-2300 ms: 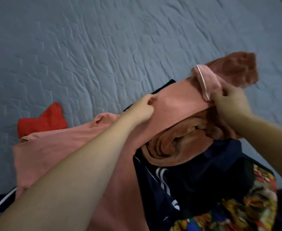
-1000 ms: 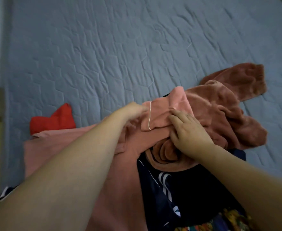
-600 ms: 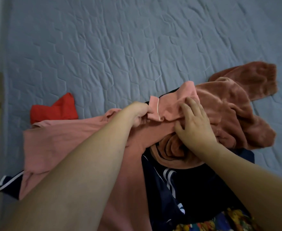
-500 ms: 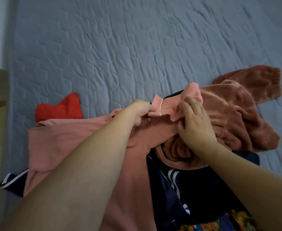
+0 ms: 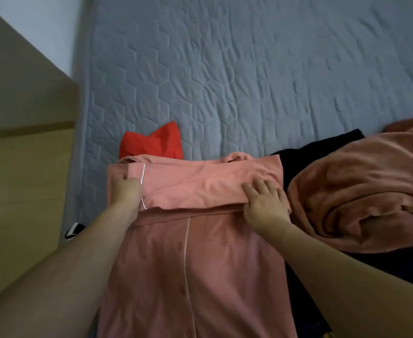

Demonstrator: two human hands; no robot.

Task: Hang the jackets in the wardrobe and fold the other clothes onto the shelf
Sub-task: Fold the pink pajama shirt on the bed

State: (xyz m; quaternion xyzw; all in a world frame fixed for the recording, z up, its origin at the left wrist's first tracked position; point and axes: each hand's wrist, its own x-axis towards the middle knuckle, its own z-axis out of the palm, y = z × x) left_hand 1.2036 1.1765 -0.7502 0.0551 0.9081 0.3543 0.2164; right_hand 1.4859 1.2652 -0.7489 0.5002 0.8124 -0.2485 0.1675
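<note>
A pink button-front shirt (image 5: 188,259) with white piping lies flat on the grey-blue quilted bed (image 5: 225,69). One sleeve is folded across its upper part, from right to left. My left hand (image 5: 126,191) grips the sleeve's cuff at the shirt's left edge; its fingertips are hidden in the cloth. My right hand (image 5: 265,203) presses on the fold at the shirt's right edge with spread, fairly straight fingers.
A red garment (image 5: 151,142) pokes out behind the shirt. A brown fleece garment (image 5: 359,191) is heaped to the right over dark navy clothes (image 5: 317,147). A black-and-white trim (image 5: 75,230) shows at the bed's left edge. Wooden furniture (image 5: 17,167) stands on the left.
The pink sleeve, earlier bunched over the fleece pile, now lies folded flat across the shirt. My left hand carried the cuff to the left; my right hand moved to the fold's right end.
</note>
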